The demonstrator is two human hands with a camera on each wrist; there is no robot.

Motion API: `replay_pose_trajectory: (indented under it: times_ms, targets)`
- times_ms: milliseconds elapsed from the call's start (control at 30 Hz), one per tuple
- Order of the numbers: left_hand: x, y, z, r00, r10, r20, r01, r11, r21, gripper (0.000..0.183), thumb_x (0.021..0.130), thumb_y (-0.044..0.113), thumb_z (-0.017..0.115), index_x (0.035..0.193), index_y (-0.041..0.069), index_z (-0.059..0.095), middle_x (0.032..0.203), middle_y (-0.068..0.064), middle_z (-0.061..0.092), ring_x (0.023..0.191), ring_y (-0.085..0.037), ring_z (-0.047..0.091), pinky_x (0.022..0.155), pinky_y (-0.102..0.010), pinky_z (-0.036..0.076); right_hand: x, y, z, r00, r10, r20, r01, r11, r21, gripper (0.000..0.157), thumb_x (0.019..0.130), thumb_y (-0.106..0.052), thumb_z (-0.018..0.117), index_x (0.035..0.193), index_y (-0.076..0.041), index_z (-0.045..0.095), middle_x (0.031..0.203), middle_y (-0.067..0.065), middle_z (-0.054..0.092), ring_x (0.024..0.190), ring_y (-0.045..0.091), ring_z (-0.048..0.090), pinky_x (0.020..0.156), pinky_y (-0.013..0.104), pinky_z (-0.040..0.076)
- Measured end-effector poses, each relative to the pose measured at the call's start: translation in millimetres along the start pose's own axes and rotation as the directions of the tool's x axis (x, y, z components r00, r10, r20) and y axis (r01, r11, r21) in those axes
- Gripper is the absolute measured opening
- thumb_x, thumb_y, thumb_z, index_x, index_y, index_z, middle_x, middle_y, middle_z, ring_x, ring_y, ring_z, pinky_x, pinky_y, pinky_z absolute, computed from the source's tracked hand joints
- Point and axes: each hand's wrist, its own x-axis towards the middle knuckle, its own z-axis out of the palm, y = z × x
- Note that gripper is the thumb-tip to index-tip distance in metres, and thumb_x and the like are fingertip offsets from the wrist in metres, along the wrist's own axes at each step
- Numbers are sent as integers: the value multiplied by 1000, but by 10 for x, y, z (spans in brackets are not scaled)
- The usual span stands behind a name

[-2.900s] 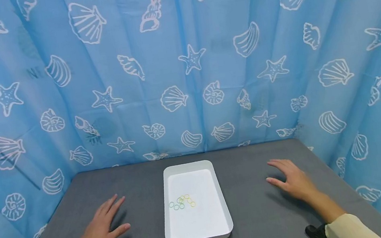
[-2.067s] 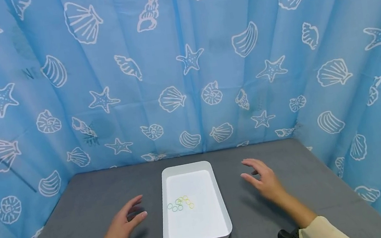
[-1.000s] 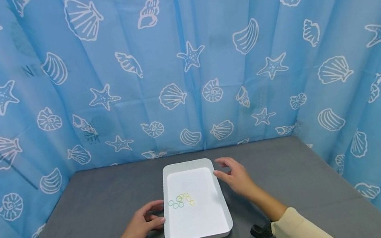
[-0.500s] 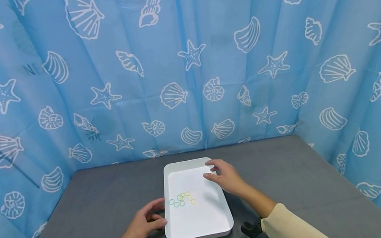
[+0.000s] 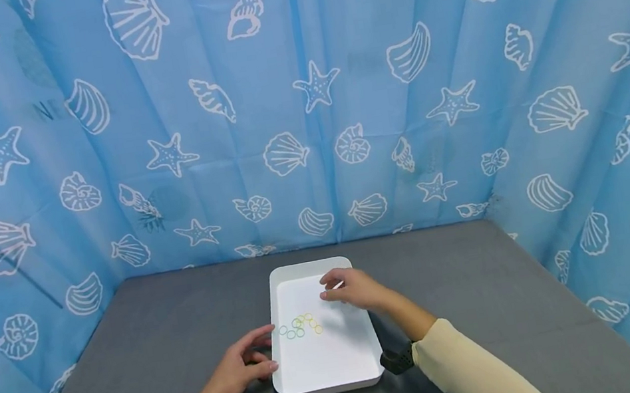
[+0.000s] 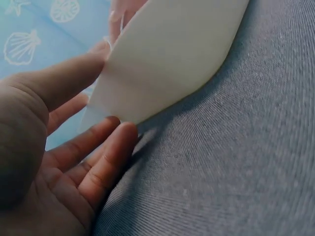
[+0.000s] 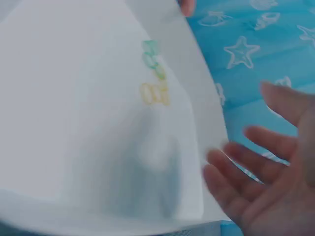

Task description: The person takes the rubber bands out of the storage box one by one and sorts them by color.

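A white rectangular tray [image 5: 338, 361] lies on the grey cloth. Several small thin rings [image 5: 300, 326], some green and some yellow, are grouped on the left half of its floor. My left hand [image 5: 237, 372] is at the tray's left side, thumb and fingertips at the rim and outer wall. In the left wrist view, the fingers [image 6: 106, 162] rest against the wall's outside. Over the tray's far right part hovers my right hand [image 5: 355, 288], fingers loosely bent with nothing between them. In the right wrist view the rings [image 7: 155, 73] look blurred, beyond the hand's shadow.
A grey cloth [image 5: 454, 284] covers the table under the tray. Blue curtains [image 5: 303, 111] with white shell and starfish prints hang behind and on both sides. A black wrist device [image 5: 398, 359] sits at my right wrist, by the tray's right edge.
Both hands came inward from the sides. My left hand reached the tray's left edge and stayed there; my right hand crossed the right rim and moved left over the tray. The rings stayed put.
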Motion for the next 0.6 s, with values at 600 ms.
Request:
replay_pose_trajectory:
  times_ms: [600]
  targets:
    - [87, -304, -46, 1000, 17, -19, -16, 1000, 13, 62, 75, 13, 66, 130, 10, 36, 114, -19, 46, 76, -26, 57, 60, -36, 48, 173, 54, 141, 977, 27, 210, -40, 998, 58, 40, 81, -25, 60, 110, 1, 52, 86, 3, 60, 80, 28, 58, 69, 41, 45]
